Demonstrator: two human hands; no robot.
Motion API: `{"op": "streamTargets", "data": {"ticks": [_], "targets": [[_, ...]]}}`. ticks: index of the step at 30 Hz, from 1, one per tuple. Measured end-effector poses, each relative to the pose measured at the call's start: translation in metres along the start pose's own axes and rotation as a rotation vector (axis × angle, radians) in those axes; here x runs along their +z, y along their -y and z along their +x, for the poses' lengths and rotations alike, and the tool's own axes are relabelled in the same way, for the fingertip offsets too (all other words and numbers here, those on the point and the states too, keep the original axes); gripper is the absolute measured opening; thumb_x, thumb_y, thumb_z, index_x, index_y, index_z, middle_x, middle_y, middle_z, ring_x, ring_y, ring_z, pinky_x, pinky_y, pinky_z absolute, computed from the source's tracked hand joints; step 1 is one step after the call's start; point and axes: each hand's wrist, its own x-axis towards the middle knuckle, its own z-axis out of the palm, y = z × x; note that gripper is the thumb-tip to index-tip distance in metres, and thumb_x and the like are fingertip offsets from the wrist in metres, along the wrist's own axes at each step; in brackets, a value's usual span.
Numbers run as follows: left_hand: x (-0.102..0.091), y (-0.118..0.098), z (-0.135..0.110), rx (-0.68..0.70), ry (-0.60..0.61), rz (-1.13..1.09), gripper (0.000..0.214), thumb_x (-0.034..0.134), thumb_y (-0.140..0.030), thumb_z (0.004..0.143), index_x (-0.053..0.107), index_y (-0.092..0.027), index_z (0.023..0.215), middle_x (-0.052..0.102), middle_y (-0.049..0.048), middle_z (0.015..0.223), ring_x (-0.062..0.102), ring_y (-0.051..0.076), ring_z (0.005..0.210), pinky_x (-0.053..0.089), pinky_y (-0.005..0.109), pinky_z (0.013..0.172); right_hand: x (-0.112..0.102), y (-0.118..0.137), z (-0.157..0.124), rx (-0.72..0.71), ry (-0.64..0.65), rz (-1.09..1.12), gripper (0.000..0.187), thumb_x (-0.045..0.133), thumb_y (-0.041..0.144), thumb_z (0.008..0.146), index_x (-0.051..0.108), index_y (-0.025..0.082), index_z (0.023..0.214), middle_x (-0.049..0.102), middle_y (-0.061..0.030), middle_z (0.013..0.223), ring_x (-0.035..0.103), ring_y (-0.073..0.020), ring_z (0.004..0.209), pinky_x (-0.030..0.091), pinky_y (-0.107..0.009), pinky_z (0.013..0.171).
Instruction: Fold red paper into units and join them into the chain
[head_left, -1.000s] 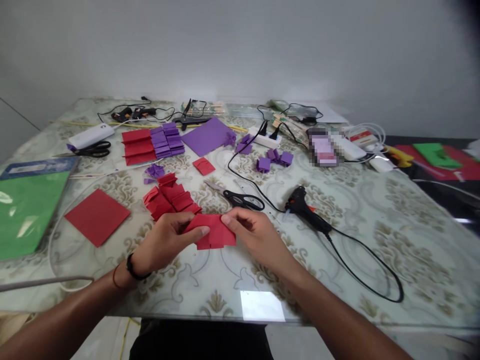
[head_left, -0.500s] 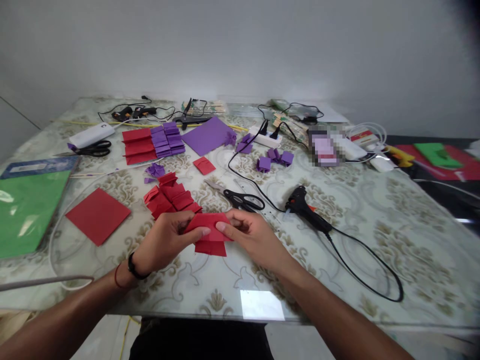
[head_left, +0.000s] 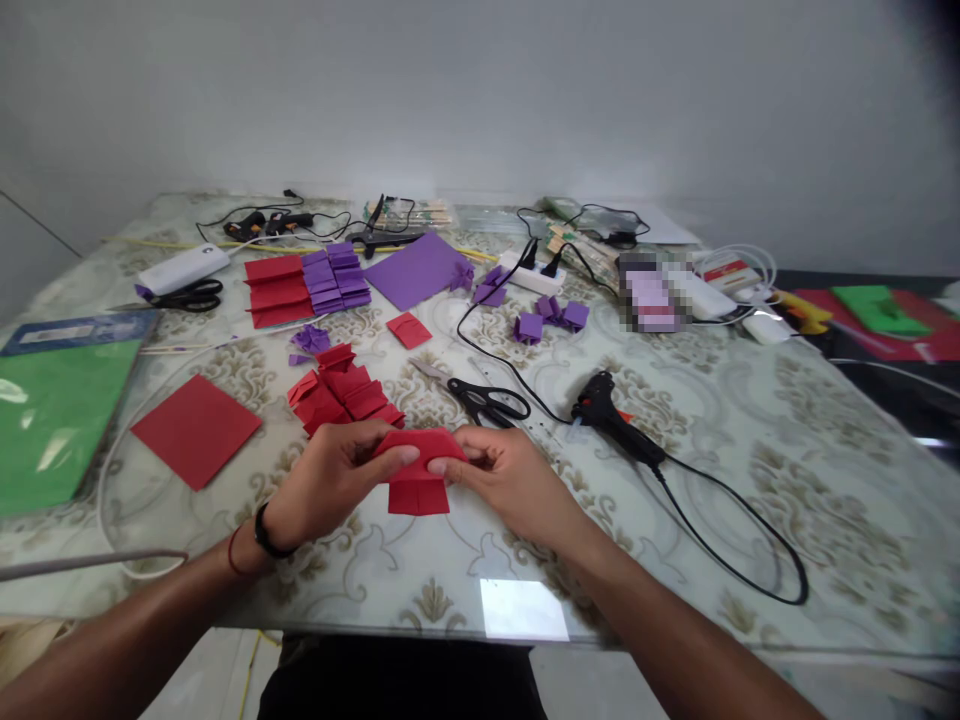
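Note:
Between my two hands is a folded red paper (head_left: 418,497), its lower flap hanging below my thumbs. My left hand (head_left: 337,475) pinches its left side, thumb on top. On the other side my right hand (head_left: 510,480) grips it the same way; the fingers behind the paper are partly hidden. Just beyond my left hand lies a heap of folded red paper pieces (head_left: 345,390). Black-handled scissors (head_left: 484,398) rest past my right hand. A flat red paper square (head_left: 197,432) lies to the left, and a smaller red square (head_left: 409,330) farther back.
A black glue gun (head_left: 615,420) with a looping cord lies on the right. Green paper in plastic (head_left: 67,420) is at the left edge. Farther back are stacked purple folded papers (head_left: 336,278), a purple sheet (head_left: 412,272), a white power strip (head_left: 531,272) and a white power bank (head_left: 184,270).
The red paper has tilted slightly in my hands, and its upper part looks more bowed. My right thumb has shifted a little left and down. The rest of the table looks the same.

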Motion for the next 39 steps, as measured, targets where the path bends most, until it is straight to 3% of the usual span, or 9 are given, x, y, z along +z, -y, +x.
{"op": "streamTargets", "data": {"ticks": [5, 10, 17, 23, 30, 35, 39], "targets": [[0.0001, 0.0003, 0.0003, -0.004, -0.014, 0.043, 0.042, 0.068, -0.040, 0.095, 0.056, -0.016, 0.062, 0.037, -0.0059, 0.057, 0.032, 0.009, 0.053, 0.023, 0.023, 0.047, -0.0003, 0.0002, 0.0002, -0.105, -0.036, -0.055, 0.035, 0.067, 0.049, 0.094, 0.066, 0.019, 0.075, 0.052, 0.0037, 0.062, 0.041, -0.0119, 0.057, 0.031, -0.026, 0.053], [0.0018, 0.0000, 0.0000, -0.081, 0.062, -0.056, 0.025, 0.068, -0.037, 0.095, 0.077, -0.015, 0.089, 0.065, -0.0014, 0.070, 0.049, 0.011, 0.061, 0.036, 0.022, 0.054, -0.0002, 0.0001, 0.0002, -0.113, -0.037, -0.105, 0.033, 0.065, 0.045, 0.095, 0.070, 0.018, 0.077, 0.048, 0.0041, 0.061, 0.037, -0.0116, 0.056, 0.026, -0.026, 0.052], [0.0014, 0.0003, -0.0015, -0.076, 0.046, -0.011, 0.027, 0.069, -0.037, 0.094, 0.081, -0.014, 0.088, 0.067, -0.0003, 0.067, 0.047, 0.010, 0.057, 0.033, 0.022, 0.052, 0.0064, 0.0006, -0.0008, -0.134, -0.049, -0.061, 0.020, 0.069, 0.038, 0.093, 0.074, 0.019, 0.097, 0.069, 0.0011, 0.072, 0.056, -0.0142, 0.065, 0.042, -0.026, 0.063], [0.0006, -0.0025, -0.0012, -0.035, 0.049, -0.011, 0.032, 0.064, -0.040, 0.098, 0.080, -0.015, 0.085, 0.067, -0.0010, 0.070, 0.050, 0.011, 0.062, 0.039, 0.021, 0.057, 0.0064, -0.0003, -0.0002, -0.160, -0.056, -0.036, 0.021, 0.068, 0.037, 0.094, 0.070, 0.019, 0.085, 0.060, 0.0043, 0.062, 0.047, -0.0114, 0.057, 0.038, -0.025, 0.057], [0.0006, -0.0001, -0.0018, 0.016, 0.060, 0.077, 0.032, 0.064, -0.038, 0.098, 0.081, -0.015, 0.083, 0.061, -0.0030, 0.062, 0.046, 0.010, 0.057, 0.034, 0.021, 0.052, 0.0075, 0.0005, 0.0000, -0.180, -0.042, -0.076, 0.021, 0.065, 0.037, 0.096, 0.069, 0.019, 0.086, 0.059, 0.0040, 0.063, 0.050, -0.0123, 0.060, 0.039, -0.025, 0.059], [0.0009, 0.0010, 0.0004, 0.013, 0.106, 0.045, 0.030, 0.062, -0.038, 0.099, 0.083, -0.016, 0.092, 0.076, 0.0009, 0.078, 0.061, 0.014, 0.067, 0.045, 0.022, 0.061, 0.0048, -0.0014, 0.0007, -0.177, -0.039, -0.085, 0.026, 0.064, 0.039, 0.096, 0.068, 0.019, 0.082, 0.054, 0.0045, 0.059, 0.045, -0.0122, 0.056, 0.035, -0.025, 0.056], [0.0009, -0.0007, -0.0005, 0.040, 0.067, 0.101, 0.031, 0.062, -0.037, 0.100, 0.083, -0.016, 0.091, 0.076, 0.0005, 0.074, 0.058, 0.013, 0.064, 0.043, 0.022, 0.058, 0.0033, 0.0013, 0.0000, -0.169, -0.055, -0.115, 0.023, 0.064, 0.037, 0.095, 0.069, 0.018, 0.082, 0.059, 0.0031, 0.061, 0.048, -0.0128, 0.058, 0.036, -0.025, 0.057]]}}
